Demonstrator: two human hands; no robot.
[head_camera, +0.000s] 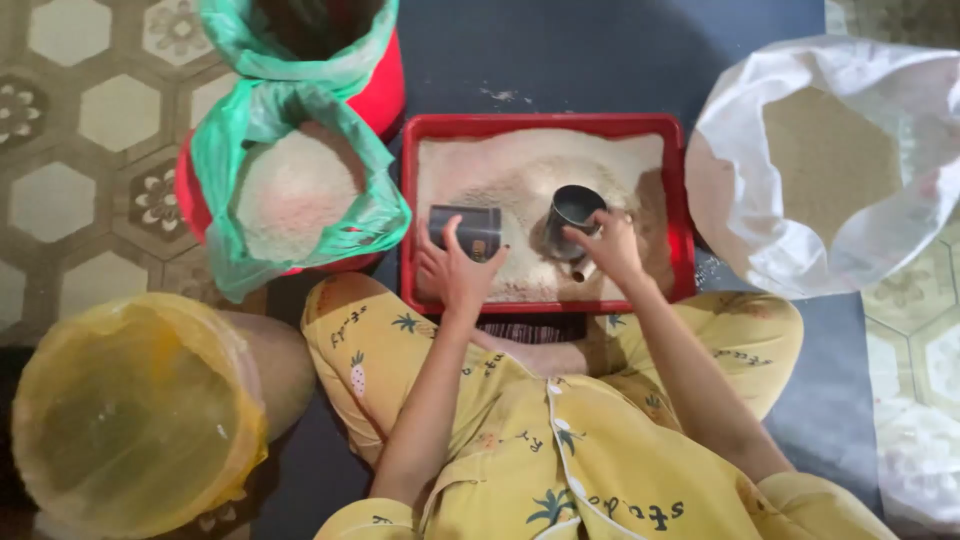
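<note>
- Person seated on the floor (560, 60), red tray (545, 124) in front of the knees, filled with pale grain (520, 170).
- Left hand (455, 270) rests on a dark cup (466, 230) lying on its side in the grain, at about 9 o'clock of the tray's middle; fingers spread over the cup's lower edge, thumb up along it. More a steadying touch than a full wrap.
- Right hand (612, 245) grips a second dark cup (572, 215), mouth tilted up toward 11 o'clock, set at about 3 o'clock of the middle; fingers curled shut on its side.
- A small tan cylinder (583, 270) lies in the grain just under the right hand; what it is I cannot tell.
- Around the tray: green bag (300, 190) of white grain at 9 o'clock, another green-lined red bucket (385, 80) at 11 o'clock, white sack (830, 160) of brownish grain at 3 o'clock, yellow-lined bin (130, 410) at 7 o'clock.
- Step in hand, as I judge it: scooping or measuring grain from the tray with the cups.
- Next move would call for a level lift of the right cup so nothing spills over the tray rim, and a firmer hold by the left hand before its cup is raised.
</note>
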